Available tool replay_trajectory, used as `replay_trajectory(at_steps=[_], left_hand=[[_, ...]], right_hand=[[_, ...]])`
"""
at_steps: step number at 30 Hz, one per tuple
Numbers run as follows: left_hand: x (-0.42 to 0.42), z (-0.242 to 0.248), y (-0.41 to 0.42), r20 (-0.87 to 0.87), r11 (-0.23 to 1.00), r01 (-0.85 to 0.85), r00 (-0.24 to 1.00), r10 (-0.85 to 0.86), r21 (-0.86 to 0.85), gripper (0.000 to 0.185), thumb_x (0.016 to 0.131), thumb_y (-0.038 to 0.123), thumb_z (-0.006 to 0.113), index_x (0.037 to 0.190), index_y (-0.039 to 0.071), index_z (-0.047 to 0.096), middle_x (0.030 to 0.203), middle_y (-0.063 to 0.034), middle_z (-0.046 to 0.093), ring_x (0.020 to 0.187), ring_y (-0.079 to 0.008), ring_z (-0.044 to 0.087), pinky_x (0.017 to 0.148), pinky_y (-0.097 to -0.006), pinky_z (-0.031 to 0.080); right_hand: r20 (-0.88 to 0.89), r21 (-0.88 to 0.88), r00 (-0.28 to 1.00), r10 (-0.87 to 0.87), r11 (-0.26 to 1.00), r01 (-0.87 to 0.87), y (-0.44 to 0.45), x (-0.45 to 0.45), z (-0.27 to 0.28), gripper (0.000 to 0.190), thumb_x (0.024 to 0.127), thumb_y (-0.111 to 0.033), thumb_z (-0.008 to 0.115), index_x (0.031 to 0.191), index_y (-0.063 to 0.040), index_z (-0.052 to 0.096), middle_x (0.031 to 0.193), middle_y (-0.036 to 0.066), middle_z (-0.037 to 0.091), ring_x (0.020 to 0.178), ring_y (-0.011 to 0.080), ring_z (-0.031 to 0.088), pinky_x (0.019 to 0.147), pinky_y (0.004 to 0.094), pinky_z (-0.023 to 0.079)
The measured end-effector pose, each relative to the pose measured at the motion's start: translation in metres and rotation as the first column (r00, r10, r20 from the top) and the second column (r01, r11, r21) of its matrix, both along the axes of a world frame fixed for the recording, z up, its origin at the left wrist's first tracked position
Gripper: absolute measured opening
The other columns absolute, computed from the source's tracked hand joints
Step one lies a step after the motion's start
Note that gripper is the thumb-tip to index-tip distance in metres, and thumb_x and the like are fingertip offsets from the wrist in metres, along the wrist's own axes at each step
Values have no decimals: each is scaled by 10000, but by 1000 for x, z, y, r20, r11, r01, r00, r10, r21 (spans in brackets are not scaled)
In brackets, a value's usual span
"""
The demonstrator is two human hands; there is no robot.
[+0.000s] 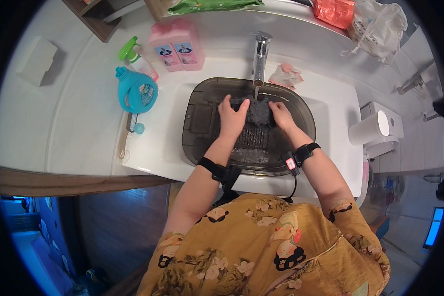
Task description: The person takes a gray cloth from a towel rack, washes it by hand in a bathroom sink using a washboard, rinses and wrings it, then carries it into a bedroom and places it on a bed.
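Note:
A wet, dark grey cloth [259,113] is spread between my two hands under the running tap [259,61]. My left hand [232,117] has it at the left side, the thumb on the fabric and some fingers hidden behind it. At the right edge, my right hand [281,114] pinches the cloth between thumb and fingers. Both hands are over a translucent dark plastic washbasin [192,148] with a ribbed washboard bottom [252,137]. Water from the spout falls onto the cloth, and some water lies in the basin.
The basin sits in a white sink [340,148]. To the left stand a blue detergent bottle [127,90], a green-topped spray bottle [142,64], pink bottles [175,46] and a brush [132,122]. A crumpled rag [286,76] lies right of the tap; a white cylinder [368,127] stands farther right.

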State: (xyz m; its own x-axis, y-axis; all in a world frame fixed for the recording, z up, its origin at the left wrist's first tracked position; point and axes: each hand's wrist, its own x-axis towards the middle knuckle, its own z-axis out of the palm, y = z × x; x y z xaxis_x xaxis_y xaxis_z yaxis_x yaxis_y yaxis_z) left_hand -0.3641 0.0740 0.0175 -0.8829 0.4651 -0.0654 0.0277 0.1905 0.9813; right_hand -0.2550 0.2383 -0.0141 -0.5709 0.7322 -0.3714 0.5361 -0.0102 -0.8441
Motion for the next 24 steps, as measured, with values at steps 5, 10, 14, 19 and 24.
replay_trajectory(at_steps=[5, 10, 14, 19, 24], left_hand=[[-21, -33, -25, 135, 978, 139, 984, -118, -155, 754, 868, 321, 706, 1467, 20, 360, 1442, -185, 404, 1212, -300, 525, 810, -399, 536], [12, 10, -33, 476, 934, 338, 844, -247, -114, 804, 883, 378, 687, 1516, 79, 292, 1525, -155, 326, 1321, -316, 429, 955, -455, 479], [7, 10, -34, 612, 969, 243, 759, -220, 47, 841, 930, 509, 599, 1556, 132, 182, 1556, -121, 278, 1418, -335, 277, 977, -531, 450], [4, 12, -14, 738, 977, 20, 651, -175, 214, 710, 954, 586, 507, 1454, 101, 372, 1443, -124, 440, 1339, -302, 416, 984, -502, 469], [9, 28, -1, 851, 863, -165, 331, -407, 477, 520, 946, 557, 541, 1175, 96, 617, 1116, -60, 674, 981, -209, 680, 871, -398, 549]], right_hand=[[485, 369, 825, 290, 787, -494, -14, -3, -20, 837, 757, -391, 784, 1455, -182, 372, 1402, 317, 425, 1235, 428, 524, 1038, 427, 453], [300, 367, 928, 222, 871, -327, 2, -9, -18, 458, 798, -227, 675, 1249, -211, 595, 1182, 248, 610, 1091, 399, 626, 929, 427, 503], [-63, 115, 947, 316, 945, -308, -1, -7, 22, 280, 780, -79, 578, 1024, -127, 706, 795, 91, 673, 814, 269, 657, 775, 339, 506], [-180, 308, 803, 568, 808, -502, -32, 17, 100, 302, 752, 16, 523, 1002, -28, 688, 1018, 54, 633, 910, 188, 582, 855, 299, 453], [-546, 53, 783, 299, 945, -324, -43, 15, 106, 395, 808, -21, 507, 1184, -39, 628, 1249, 83, 560, 1219, 215, 501, 1080, 304, 339]])
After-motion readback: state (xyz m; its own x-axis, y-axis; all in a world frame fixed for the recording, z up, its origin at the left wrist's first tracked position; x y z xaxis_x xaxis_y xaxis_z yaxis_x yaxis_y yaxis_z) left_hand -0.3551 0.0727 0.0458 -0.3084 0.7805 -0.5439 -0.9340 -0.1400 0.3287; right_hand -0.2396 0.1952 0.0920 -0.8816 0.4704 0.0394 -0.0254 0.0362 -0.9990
